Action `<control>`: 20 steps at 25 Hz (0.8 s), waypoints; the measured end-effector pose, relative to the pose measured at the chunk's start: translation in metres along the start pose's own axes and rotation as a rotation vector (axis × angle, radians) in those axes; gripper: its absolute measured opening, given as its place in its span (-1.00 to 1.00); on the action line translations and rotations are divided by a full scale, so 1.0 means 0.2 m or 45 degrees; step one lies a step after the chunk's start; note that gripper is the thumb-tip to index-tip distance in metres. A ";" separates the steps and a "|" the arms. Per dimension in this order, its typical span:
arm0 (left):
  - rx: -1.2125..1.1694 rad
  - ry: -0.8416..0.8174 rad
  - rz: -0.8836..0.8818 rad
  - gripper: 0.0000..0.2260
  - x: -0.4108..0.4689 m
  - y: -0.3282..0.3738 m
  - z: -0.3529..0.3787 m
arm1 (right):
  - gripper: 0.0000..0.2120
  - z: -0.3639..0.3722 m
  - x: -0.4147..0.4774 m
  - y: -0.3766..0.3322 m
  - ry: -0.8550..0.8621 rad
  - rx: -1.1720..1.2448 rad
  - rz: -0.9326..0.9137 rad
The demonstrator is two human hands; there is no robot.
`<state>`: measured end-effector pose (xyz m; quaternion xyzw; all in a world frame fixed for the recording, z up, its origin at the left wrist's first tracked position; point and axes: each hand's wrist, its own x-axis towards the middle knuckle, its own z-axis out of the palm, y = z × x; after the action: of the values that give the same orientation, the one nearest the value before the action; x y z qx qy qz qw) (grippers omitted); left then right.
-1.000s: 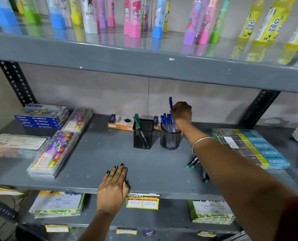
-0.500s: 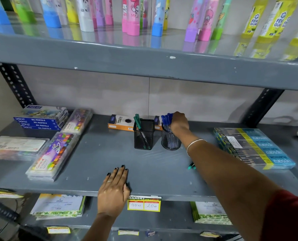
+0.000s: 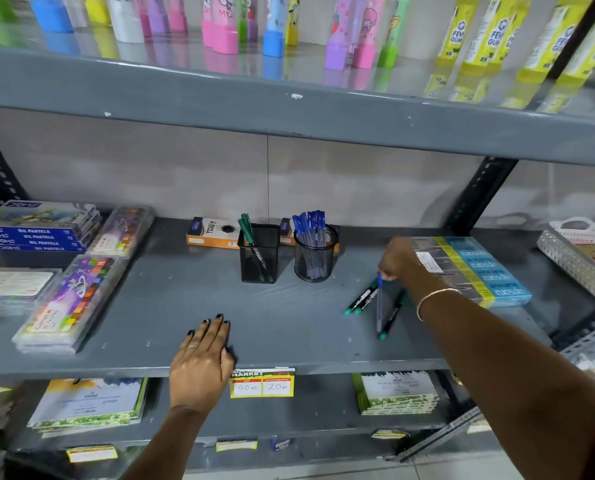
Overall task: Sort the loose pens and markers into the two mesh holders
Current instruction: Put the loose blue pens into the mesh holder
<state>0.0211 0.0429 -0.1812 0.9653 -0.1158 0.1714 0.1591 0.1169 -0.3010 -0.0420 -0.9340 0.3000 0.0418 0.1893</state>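
Two black mesh holders stand at the back of the grey shelf (image 3: 289, 341). The square holder (image 3: 258, 258) has green-capped markers in it. The round holder (image 3: 315, 258) is packed with blue-capped pens. To the right of the holders my right hand (image 3: 398, 259) pinches the blue cap end of a clear pen (image 3: 379, 304), whose other end rests on the shelf. Around it lie three loose black markers with green caps (image 3: 362, 301). My left hand (image 3: 202, 363) lies flat on the shelf's front edge, fingers spread, holding nothing.
Crayon and pastel boxes (image 3: 71, 292) fill the shelf's left side. An orange box (image 3: 209, 233) lies behind the holders. A blue and yellow pack (image 3: 476, 268) lies just right of my right hand, a white basket (image 3: 580, 254) beyond it. The upper shelf edge (image 3: 289, 98) overhangs.
My right hand dropped a blue pen into the round holder, then moved right and down to the loose pens and took hold of a clear blue-capped pen. My left hand stayed put.
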 end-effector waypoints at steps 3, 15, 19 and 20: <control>0.015 -0.006 -0.003 -0.53 0.00 0.00 -0.01 | -0.91 0.07 -0.03 0.09 0.055 -0.027 0.047; -0.001 0.011 0.012 -0.54 0.00 0.00 -0.01 | -0.74 0.27 -0.02 0.20 0.079 0.236 0.140; -0.009 0.009 0.005 -0.54 0.00 0.00 0.00 | -0.75 0.17 -0.09 0.15 0.162 0.268 0.154; -0.009 0.005 0.000 -0.54 0.00 0.00 0.00 | -0.74 0.13 -0.11 0.12 0.200 0.279 0.131</control>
<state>0.0217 0.0437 -0.1804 0.9644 -0.1162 0.1729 0.1629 0.0870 -0.2972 -0.0699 -0.8917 0.3640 -0.0549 0.2635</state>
